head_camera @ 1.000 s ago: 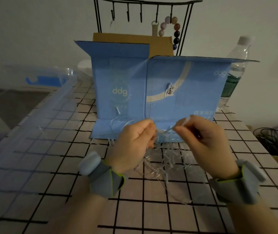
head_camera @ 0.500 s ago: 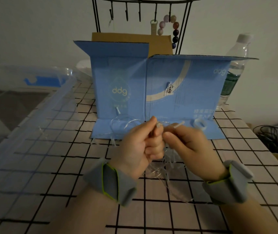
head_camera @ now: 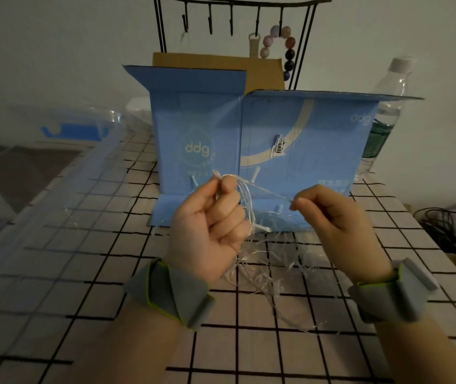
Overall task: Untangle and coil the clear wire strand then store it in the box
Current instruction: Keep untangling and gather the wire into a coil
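The blue box point(head_camera: 298, 151) stands open on the checked table point(head_camera: 82, 273) before us. Our left hand point(head_camera: 207, 231) is fisted around a bundle of clear wire point(head_camera: 244, 195) loops; our right hand point(head_camera: 332, 217), held apart, pinches a single taut run of it, and the tangle trails down onto the table between our wrists. We judge it light, springy and slippery, so best gripped at the gathered loops.
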The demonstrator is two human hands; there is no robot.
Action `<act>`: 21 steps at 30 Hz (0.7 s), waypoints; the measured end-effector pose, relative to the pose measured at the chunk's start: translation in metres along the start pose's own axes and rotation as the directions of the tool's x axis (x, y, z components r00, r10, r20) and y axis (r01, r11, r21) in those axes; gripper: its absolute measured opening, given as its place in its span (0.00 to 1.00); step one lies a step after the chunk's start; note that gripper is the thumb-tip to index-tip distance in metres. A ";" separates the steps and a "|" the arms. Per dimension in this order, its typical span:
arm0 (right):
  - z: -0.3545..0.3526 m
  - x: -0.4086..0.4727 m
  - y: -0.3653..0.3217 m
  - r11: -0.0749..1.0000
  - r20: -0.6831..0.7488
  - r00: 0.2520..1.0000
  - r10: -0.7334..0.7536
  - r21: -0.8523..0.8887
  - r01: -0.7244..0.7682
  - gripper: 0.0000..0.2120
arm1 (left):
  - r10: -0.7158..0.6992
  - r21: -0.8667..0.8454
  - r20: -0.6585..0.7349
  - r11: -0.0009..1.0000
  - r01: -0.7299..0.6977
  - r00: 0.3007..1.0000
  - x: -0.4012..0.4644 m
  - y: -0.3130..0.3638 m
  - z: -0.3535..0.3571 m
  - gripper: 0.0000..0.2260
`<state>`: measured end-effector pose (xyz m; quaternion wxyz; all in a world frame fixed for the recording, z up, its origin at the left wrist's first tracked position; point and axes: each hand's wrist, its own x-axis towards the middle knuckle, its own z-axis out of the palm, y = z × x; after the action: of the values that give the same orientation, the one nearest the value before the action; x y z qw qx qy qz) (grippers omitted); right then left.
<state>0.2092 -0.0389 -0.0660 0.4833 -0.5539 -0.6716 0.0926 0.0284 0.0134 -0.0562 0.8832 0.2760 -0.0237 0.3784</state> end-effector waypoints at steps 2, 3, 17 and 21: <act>0.004 -0.001 0.006 0.992 0.012 1.000 -0.014 -0.124 0.015 0.13 | 0.010 -0.031 0.027 0.999 -0.010 1.000 0.000 0.002 0.001 0.13; 0.007 -0.002 0.009 0.981 0.029 0.999 -0.014 -0.191 0.019 0.13 | 0.030 -0.036 0.008 0.999 -0.029 1.000 0.000 0.002 0.002 0.14; 0.016 -0.009 -0.015 0.829 0.443 0.860 -0.254 -0.358 0.429 0.08 | 0.246 0.490 -0.260 0.867 -0.092 0.934 0.005 -0.014 0.003 0.18; 0.014 -0.009 -0.017 0.889 0.440 0.855 -0.275 -0.222 0.400 0.09 | 0.292 0.819 -0.234 0.573 0.027 0.927 0.004 -0.026 0.002 0.16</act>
<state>0.1863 -0.0473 -0.0670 0.2540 -0.4632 -0.8490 0.0107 0.0499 0.0006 -0.0661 0.6174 0.5746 0.2851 0.4554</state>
